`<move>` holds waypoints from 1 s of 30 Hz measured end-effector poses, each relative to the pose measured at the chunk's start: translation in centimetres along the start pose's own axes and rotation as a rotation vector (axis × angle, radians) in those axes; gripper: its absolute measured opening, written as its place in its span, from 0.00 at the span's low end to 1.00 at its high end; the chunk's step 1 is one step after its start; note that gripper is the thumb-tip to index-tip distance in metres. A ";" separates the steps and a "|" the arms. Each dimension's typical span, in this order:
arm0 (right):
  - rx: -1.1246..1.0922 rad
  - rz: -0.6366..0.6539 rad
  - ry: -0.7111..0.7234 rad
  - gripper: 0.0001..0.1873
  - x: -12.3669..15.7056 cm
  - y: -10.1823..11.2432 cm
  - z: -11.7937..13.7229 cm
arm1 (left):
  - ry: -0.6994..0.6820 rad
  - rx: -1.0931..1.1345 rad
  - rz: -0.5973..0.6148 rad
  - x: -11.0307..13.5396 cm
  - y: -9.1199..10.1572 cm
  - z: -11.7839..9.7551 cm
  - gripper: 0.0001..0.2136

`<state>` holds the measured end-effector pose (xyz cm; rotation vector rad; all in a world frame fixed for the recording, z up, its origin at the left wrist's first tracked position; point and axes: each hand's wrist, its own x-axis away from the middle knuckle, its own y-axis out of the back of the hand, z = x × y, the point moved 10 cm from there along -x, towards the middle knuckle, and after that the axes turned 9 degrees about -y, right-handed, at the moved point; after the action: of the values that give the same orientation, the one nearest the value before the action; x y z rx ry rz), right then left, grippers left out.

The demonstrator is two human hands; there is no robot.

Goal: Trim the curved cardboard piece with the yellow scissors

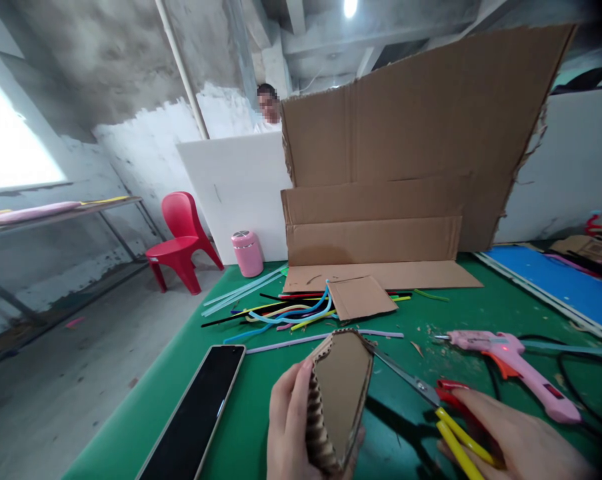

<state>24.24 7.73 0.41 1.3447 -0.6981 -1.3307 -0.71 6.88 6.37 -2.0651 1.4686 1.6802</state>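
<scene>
My left hand (289,423) is closed around a small cardboard box-like piece (345,387) with a wavy corrugated side wall and a flat brown face. In my right hand (513,430) are scissors (405,375) with red and yellow on the handles; my fingers hide part of the grips. Their blades point left, and the tip meets the upper right edge of the cardboard piece. Whether the blades are parted I cannot tell. A pink hot glue gun (513,363) with a glowing red light lies beyond my right hand. Left of my left hand rests a smartphone (198,413), its screen dark.
Pipe cleaners (281,313) in several colours lie across the green table (145,427) under a loose cardboard square (363,298). Behind them stands a tall cardboard sheet (411,127). A pink canister (247,255), a red chair (181,237) and a person (268,110) are farther back.
</scene>
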 end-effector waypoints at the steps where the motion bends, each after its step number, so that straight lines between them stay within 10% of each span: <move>1: 0.003 -0.017 0.006 0.18 0.0 0.1 0.1 | 0.004 -0.002 0.000 0.0 0.0 0.0 0.31; 30: -0.010 0.051 -0.104 0.21 0.5 -1.8 -1.2 | -0.009 -0.030 -0.011 0.2 0.1 -0.1 0.32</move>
<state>25.01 8.10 -1.69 1.2482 -0.7907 -1.3691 -0.77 6.67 6.34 -2.0745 1.4355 1.7157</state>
